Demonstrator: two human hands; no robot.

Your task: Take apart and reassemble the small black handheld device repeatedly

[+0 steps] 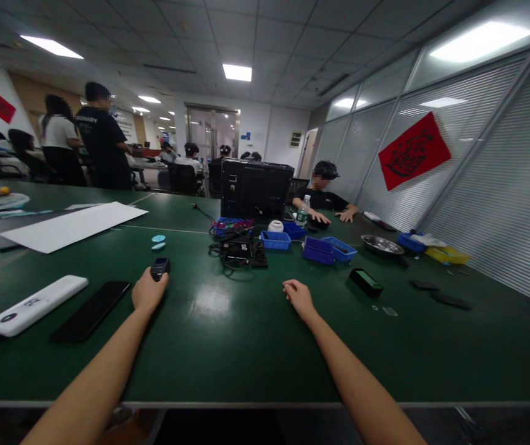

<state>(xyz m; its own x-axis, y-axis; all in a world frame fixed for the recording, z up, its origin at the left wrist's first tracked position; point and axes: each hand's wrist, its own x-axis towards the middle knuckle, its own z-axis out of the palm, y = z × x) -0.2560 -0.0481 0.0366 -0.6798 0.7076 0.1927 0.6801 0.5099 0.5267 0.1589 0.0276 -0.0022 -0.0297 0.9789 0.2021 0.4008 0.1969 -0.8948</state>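
My left hand (149,292) is wrapped round a small black handheld device with a screen (160,268), its top end showing past my fingers. Just beyond it lie two light-blue oval pieces (158,238). To the left of that hand are a black phone-like slab (91,312) and a white power strip (37,305) with a cable. My right hand (299,298) rests on the green table (228,352) with its fingers curled in and nothing visible in them. Off to its right sits a black box with a green inside (365,282).
Beyond my hands stand tangled cables with a black device (236,250), blue trays (275,240), a baseball (275,227), a bottle (302,211) and a black monitor (256,190). A metal bowl (382,245) lies right. White board (75,227) lies left. Another person (325,201) sits across.
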